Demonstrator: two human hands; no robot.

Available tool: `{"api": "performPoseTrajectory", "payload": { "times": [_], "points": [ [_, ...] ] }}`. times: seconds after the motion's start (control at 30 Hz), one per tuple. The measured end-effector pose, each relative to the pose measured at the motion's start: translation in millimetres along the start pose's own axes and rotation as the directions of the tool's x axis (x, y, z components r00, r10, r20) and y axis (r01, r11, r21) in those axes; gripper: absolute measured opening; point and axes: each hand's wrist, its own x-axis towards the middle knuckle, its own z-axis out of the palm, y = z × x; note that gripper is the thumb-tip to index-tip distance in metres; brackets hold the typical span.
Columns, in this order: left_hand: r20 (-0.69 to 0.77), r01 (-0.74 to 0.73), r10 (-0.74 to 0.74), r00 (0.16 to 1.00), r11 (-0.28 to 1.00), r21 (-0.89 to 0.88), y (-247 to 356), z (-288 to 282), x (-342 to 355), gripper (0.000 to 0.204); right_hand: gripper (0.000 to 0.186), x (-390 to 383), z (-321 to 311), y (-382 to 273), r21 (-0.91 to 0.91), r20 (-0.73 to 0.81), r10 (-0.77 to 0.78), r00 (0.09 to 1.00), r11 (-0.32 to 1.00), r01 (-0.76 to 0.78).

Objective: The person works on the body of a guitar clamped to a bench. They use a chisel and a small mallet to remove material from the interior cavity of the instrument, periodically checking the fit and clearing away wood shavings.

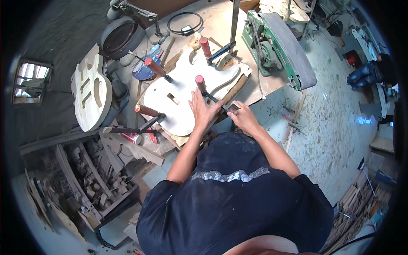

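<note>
Guitar body [182, 87], pale and bare, lies face up on the surface [216, 23] directly before the person, with rough-edged wood showing beneath its right side. Four red-handled clamps are noted about it: a far clamp [205, 47], a left-hand clamp [155, 67], a near-left clamp [145, 110] and the near clamp [200, 81], whose dark bar runs down toward both hands. Left hand [205, 112]: fingers released and extended, resting on the guitar body beside the near clamp, thumb against its bar. Right hand [245, 119]: fingers curled, grasping the near clamp at its lower end; the exact contact is partly hidden. Second guitar body [94, 91], with cut cavities, stands tilted to the left of the surface. Belt sander [260, 46], green-framed, stands beyond to the right. Black cable loop [172, 19] lies at the far side of the surface. Wooden crate [121, 203] at lower left contains small wood pieces
</note>
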Motion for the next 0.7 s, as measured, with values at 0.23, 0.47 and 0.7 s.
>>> {"api": "performPoseTrajectory", "payload": {
  "times": [0.23, 0.47, 0.7],
  "points": [
    [0.051, -0.057, 0.061, 0.997, 0.996, -0.068, -3.2, -0.1, -1.9, 0.117, 0.022, 2.1, 3.8, 4.3, -0.037, 0.027, -0.038, 0.999, 0.999, 0.039],
    [-0.030, -0.066, 0.065, 0.997, 0.996, -0.062, -6.9, 1.4, 0.8, 0.108, 0.016, 4.2, -1.5, -1.8, -0.026, 0.011, -0.132, 0.991, 0.991, 0.132],
    [-0.241, -0.143, -0.051, 0.969, 0.681, -0.718, 28.0, -17.9, 23.7, 0.032, 0.013, 1.8, -4.6, -14.6, -0.015, 0.018, -0.071, 0.997, 0.997, 0.071]
  ]
}}
